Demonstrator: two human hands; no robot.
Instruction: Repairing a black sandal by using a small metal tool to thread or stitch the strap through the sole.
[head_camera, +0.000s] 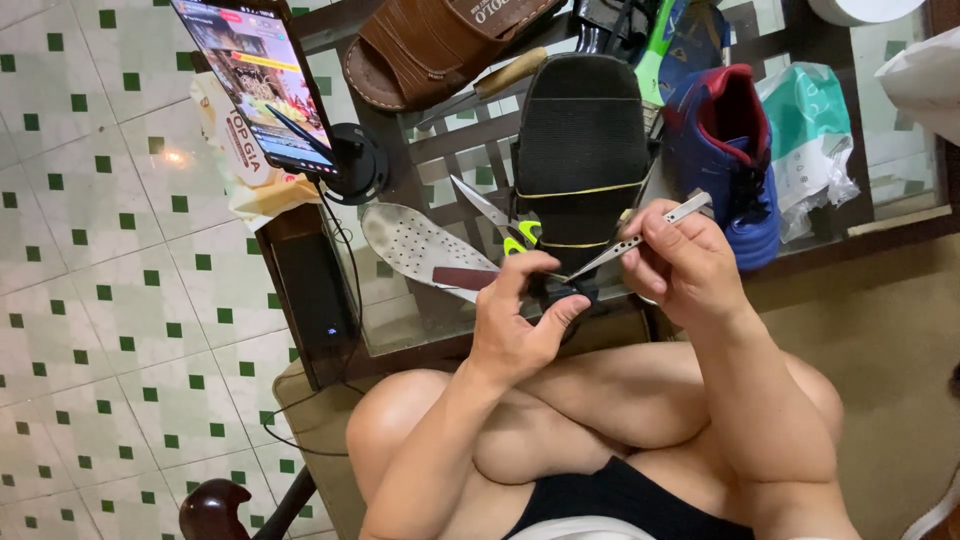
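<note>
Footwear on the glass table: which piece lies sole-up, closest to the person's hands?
The black sandal, turned over so its ribbed black sole faces up, just beyond both hands. The brown sandal and the blue and red shoe lie farther back or to the side.

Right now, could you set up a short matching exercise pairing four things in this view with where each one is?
Things:
1. tweezers
2. brown sandal
3. blue and red shoe
4. phone

Places:
A. on a stand at the table's left end
B. right of the black sole
C. pinched in the right hand
D. at the table's far edge, beyond the black sole

Pairs: 1-C, 2-D, 3-B, 4-A
</note>
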